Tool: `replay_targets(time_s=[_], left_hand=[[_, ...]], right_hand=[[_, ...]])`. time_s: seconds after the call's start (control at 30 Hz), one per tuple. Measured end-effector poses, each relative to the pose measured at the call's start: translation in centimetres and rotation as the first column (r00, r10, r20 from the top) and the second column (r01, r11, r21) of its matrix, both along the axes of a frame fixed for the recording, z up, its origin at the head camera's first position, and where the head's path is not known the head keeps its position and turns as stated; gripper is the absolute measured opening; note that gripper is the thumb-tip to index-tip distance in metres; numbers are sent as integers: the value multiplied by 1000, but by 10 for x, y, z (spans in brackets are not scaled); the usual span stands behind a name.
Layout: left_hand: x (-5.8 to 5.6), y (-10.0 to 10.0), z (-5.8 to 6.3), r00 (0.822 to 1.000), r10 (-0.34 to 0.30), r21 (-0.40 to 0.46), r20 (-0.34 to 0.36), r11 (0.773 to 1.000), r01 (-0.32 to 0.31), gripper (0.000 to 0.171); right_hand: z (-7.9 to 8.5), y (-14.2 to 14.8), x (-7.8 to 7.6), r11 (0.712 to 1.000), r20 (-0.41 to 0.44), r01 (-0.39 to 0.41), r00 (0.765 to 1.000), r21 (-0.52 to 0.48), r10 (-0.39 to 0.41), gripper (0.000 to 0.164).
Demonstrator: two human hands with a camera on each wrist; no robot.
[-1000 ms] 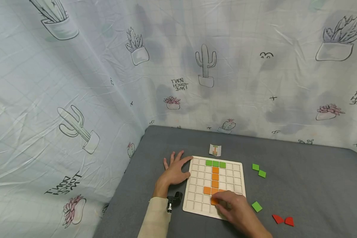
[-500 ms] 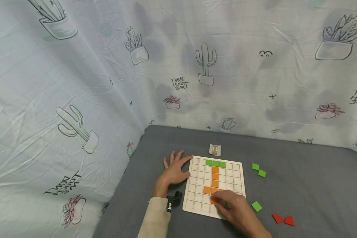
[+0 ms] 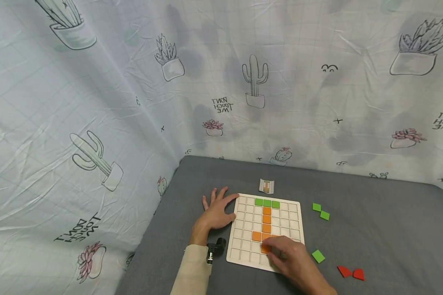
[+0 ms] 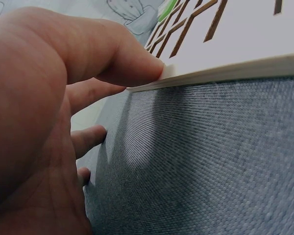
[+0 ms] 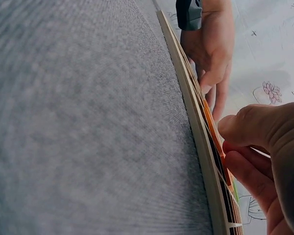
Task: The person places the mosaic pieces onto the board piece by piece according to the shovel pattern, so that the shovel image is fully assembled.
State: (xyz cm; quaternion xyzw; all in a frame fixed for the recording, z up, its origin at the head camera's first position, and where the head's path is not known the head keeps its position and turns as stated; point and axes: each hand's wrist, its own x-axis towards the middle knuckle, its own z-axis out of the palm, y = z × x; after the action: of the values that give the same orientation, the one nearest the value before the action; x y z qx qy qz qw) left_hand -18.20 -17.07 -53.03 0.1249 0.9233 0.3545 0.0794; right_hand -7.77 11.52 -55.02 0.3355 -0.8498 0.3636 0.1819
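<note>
A pale wooden grid board [image 3: 245, 233] lies on the grey tabletop. Green square tiles [image 3: 267, 203] make a short row near its far edge, and orange square tiles [image 3: 266, 219] run down from them to a cross row. My left hand [image 3: 215, 215], fingers spread, rests at the board's left side, thumb [image 4: 142, 68] and index fingertip touching the edge. With thumb and fingertips, my right hand [image 3: 293, 256] pinches an orange tile [image 3: 266, 248] just below the cross row. That hand hides the board's lower right part.
Beyond the board lies a small pattern card [image 3: 267, 186]. To the right are two green tiles [image 3: 320, 211], another green tile [image 3: 318, 256] and two red pieces [image 3: 350, 273]. A patterned curtain [image 3: 295, 102] borders the table behind and at left.
</note>
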Motion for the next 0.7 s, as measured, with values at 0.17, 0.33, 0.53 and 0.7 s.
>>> replay_targets(time_s=[0.17, 0.33, 0.53, 0.7], left_hand=[[0, 0, 1, 1000, -1, -1, -5, 1000, 1, 67], [-1, 0, 0, 1000, 1, -9, -6, 1000, -1, 67], [0, 0, -1, 1000, 7, -12, 0, 1000, -7, 67], [0, 0, -1, 1000, 9, -8, 3, 1000, -9, 67]], right_hand=[[-1, 1, 0, 1000, 59, 13, 998, 8, -14, 47], [-2, 6, 0, 999, 92, 51, 994, 6, -52, 47], [3, 15, 0, 994, 115, 102, 989, -39, -97, 46], [12, 27, 0, 988, 154, 149, 978, -48, -140, 43]])
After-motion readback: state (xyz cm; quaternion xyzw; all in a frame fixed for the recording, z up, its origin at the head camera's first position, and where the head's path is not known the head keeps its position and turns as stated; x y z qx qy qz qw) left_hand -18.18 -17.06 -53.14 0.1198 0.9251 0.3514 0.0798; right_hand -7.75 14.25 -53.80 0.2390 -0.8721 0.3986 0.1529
